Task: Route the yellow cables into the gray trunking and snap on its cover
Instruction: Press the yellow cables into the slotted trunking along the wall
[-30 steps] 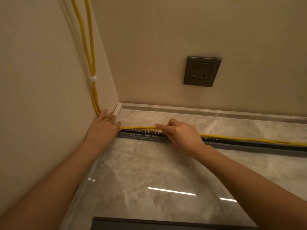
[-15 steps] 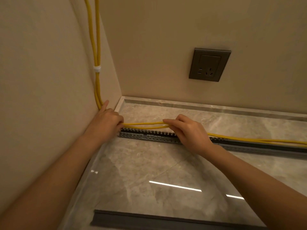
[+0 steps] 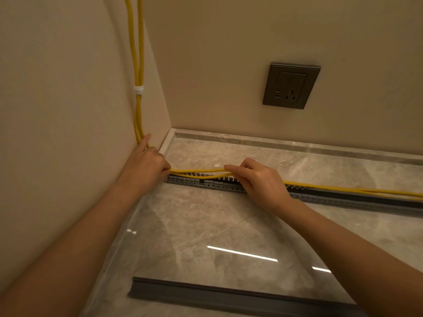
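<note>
Yellow cables (image 3: pixel 199 171), two of them, come down the left wall side by side, bound by a white clip (image 3: pixel 138 89), then bend at the foot of the wall and run right along the gray trunking (image 3: pixel 206 183). The trunking is open-topped with slotted sides and lies on the marble surface (image 3: pixel 206 227), one end against the left wall.

Between the hands the upper cable arches just above the slots and the lower one sags onto them. Right of the hands both lie along the trunking's top; whether they are seated inside, cannot tell.

Left hand (image 3: pixel 144 165): at the wall end, fingers curled round the cables, index finger straight up the wall. Right hand (image 3: pixel 258 179): pinches both cables between thumb and fingertips. Hands apart.

Cover (image 3: pixel 229 296): a gray strip flat on the marble, well apart from the trunking. Wall socket (image 3: pixel 291 85) on the back wall.
</note>
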Available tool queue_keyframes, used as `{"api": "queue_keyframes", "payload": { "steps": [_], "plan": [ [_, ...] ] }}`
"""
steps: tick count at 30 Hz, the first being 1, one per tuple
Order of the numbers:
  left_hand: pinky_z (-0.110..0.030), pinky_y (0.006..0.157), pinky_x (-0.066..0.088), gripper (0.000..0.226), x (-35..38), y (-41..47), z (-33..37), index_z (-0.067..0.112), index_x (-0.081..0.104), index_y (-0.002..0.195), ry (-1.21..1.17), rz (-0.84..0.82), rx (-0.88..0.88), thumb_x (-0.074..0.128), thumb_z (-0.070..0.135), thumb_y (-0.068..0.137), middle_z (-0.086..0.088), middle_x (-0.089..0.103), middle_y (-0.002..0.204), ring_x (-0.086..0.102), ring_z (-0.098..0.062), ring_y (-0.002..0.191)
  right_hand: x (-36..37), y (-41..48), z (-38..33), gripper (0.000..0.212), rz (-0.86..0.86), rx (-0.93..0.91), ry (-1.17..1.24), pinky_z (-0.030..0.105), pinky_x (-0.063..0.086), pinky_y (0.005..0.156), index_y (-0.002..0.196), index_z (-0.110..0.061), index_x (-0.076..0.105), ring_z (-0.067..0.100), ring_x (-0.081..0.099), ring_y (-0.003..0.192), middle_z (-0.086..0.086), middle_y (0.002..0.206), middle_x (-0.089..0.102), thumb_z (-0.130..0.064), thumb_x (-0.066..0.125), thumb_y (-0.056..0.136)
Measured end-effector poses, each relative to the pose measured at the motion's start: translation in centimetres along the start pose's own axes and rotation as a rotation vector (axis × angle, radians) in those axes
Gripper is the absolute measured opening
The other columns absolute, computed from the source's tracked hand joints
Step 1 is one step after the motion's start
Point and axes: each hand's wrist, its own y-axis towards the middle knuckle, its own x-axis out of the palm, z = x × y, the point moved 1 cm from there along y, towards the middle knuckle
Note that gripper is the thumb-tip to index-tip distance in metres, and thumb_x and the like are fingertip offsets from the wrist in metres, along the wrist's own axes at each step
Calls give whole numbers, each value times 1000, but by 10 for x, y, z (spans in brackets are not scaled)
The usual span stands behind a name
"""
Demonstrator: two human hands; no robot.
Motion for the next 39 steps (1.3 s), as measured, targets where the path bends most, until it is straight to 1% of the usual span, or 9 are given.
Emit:
{"api": "queue_keyframes", "payload": {
  "steps": [4, 7, 12, 18, 23, 28, 31, 35, 39],
  "plan": [
    [-43, 113, 9, 14, 8, 0, 3, 18, 72, 62, 22, 30, 8, 72, 10, 73, -2, 65, 58, 62, -24, 67, 2, -4, -2, 27, 5, -31, -74, 25, 39, 39, 109, -19, 71, 23, 56, 56, 4, 74, 61, -17, 59, 84],
    [-39, 115, 8, 21, 13, -1, 6, 19, 69, 77, 65, -85, 61, 58, 2, 79, -1, 67, 74, 64, -19, 80, 7, -7, 0, 29, 19, -108, -143, 28, 39, 50, 108, -15, 71, 25, 57, 64, 6, 76, 64, -9, 70, 79],
    [-46, 97, 43, 21, 17, -10, 11, 5, 69, 66, 120, 65, 123, 75, -6, 49, -13, 69, 71, 69, -27, 83, 11, -14, 2, 38, 4, -150, -192, 33, 43, 69, 112, -16, 70, 26, 55, 88, 8, 97, 66, -8, 76, 75],
    [-49, 97, 42, 25, 20, -21, 18, 1, 70, 78, 115, 106, 54, 83, 5, 58, -18, 71, 89, 67, -29, 97, 11, -16, -2, 35, -19, -115, -169, 36, 47, 72, 112, -15, 70, 31, 60, 95, 12, 105, 66, -11, 75, 77],
    [-42, 96, 40, 24, 15, -16, 18, 7, 66, 62, 119, 96, 69, 87, 14, 52, -8, 63, 62, 66, -24, 70, 15, -18, -1, 42, -99, -77, -180, 35, 50, 59, 116, -19, 67, 30, 65, 80, 11, 106, 67, -11, 76, 76],
    [-38, 82, 53, 25, 13, -8, 24, 8, 63, 58, -19, 55, 48, 87, 8, 55, -7, 60, 56, 63, -25, 58, 12, -19, 17, 48, -128, -88, -210, 31, 46, 58, 123, -23, 62, 27, 63, 75, 7, 102, 67, -13, 74, 78],
    [-38, 89, 49, 22, 16, 3, 29, 7, 68, 77, -143, 96, -2, 81, -1, 61, -9, 67, 71, 66, -26, 68, 4, -16, 29, 37, -129, -64, -151, 34, 50, 54, 122, -22, 63, 30, 63, 73, 9, 97, 67, -17, 63, 86],
    [-51, 97, 41, 50, 20, 7, 42, 6, 61, 121, -245, 116, 75, 74, 1, 73, -17, 63, 119, 62, -36, 106, -4, -17, 40, 35, -149, -39, -150, 37, 51, 53, 121, -20, 64, 31, 64, 73, 11, 97, 67, -19, 56, 87],
    [-53, 103, 33, 60, 20, 8, 57, 15, 48, 136, -223, 68, 80, 69, 17, 80, -11, 59, 125, 54, -36, 114, -4, -19, 41, 36, -119, -28, -158, 38, 53, 61, 120, -16, 64, 32, 64, 79, 12, 100, 67, -13, 57, 85]
  ]
}}
